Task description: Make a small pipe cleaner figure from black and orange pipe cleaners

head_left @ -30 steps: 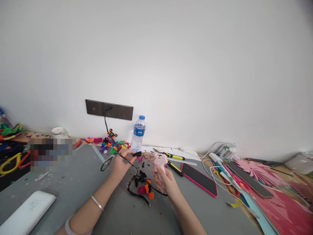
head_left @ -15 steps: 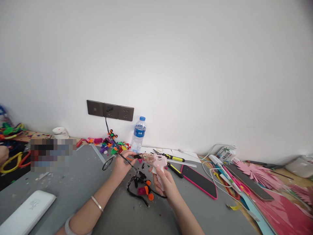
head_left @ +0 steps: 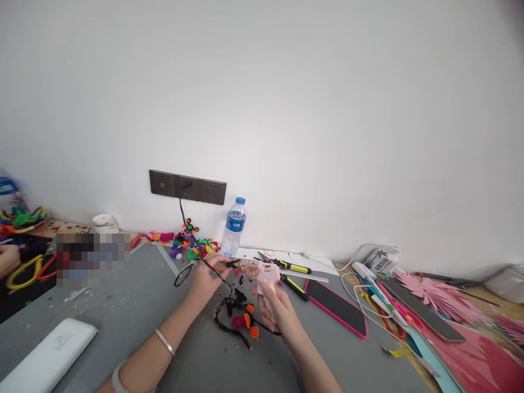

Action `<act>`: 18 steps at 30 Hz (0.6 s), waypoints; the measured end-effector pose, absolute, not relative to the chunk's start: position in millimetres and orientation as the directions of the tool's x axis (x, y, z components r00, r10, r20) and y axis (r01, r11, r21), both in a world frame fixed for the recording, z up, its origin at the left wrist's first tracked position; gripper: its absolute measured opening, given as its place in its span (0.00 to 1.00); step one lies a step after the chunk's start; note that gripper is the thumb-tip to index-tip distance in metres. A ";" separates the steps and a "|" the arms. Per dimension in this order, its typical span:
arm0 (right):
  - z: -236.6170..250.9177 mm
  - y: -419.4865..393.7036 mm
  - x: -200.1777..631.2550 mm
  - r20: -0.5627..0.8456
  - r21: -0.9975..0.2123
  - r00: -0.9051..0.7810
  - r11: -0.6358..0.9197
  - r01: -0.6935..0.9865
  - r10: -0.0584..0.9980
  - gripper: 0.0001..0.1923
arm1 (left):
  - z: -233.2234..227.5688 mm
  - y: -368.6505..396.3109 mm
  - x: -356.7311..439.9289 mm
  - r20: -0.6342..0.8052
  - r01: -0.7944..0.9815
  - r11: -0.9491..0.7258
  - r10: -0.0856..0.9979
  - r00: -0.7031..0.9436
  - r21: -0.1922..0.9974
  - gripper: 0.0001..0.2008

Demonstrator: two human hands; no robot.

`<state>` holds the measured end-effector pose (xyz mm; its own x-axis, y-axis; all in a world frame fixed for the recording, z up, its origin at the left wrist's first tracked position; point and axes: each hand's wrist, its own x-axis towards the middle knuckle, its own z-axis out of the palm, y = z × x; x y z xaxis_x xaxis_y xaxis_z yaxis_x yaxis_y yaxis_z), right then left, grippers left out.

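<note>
A person works at a cluttered grey craft table (head_left: 135,305) set against a white wall. At far left, around nine o'clock, a heap of bright pipe cleaners (head_left: 20,218) spills over the table edge, and a white flat case (head_left: 49,355) lies at eight o'clock near the front. The person's left hand (head_left: 207,275), a thin bracelet on the wrist, is closed around a black pipe cleaner (head_left: 192,266) whose looped end sticks out toward ten o'clock. Just beside it, the right hand (head_left: 274,308) is wrapped around the grip of a pink glue gun (head_left: 262,271), its nozzle pointing toward nine o'clock and meeting the piece in the left hand at about the centre of the table. Below the two hands lie black, orange and pink scraps (head_left: 241,316), crossed by the gun's black cord. Behind, at twelve o'clock, a water bottle (head_left: 234,226) stands upright under a dark wall socket strip (head_left: 187,187). Toward three o'clock lie yellow-handled scissors (head_left: 286,266), a phone with a pink rim (head_left: 335,305), white cables (head_left: 360,273) and pink paper cut-outs (head_left: 442,289).
</note>
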<state>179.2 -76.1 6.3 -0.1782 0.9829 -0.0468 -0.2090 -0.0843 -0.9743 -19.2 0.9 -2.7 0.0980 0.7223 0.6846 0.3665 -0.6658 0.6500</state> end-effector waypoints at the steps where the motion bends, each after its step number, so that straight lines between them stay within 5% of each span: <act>1: 5.3 -75.3 180.0 -0.049 -0.974 -0.175 -0.086 -0.209 0.983 0.29 | -2.7 0.8 -19.5 0.685 0.368 -0.665 0.722 0.098 0.650 0.04; 18: -4.0 -65.1 184.4 -0.104 -0.975 -0.067 -0.114 -0.188 0.992 0.33 | -0.9 0.2 -19.8 0.694 0.354 -0.667 0.717 0.067 0.656 0.04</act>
<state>184.4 -65.1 -4.0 -0.0666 0.9924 -0.1036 -0.1880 -0.1145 -0.9755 -19.8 0.2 -0.9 0.0665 0.7173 0.6935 0.3543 -0.6667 0.6557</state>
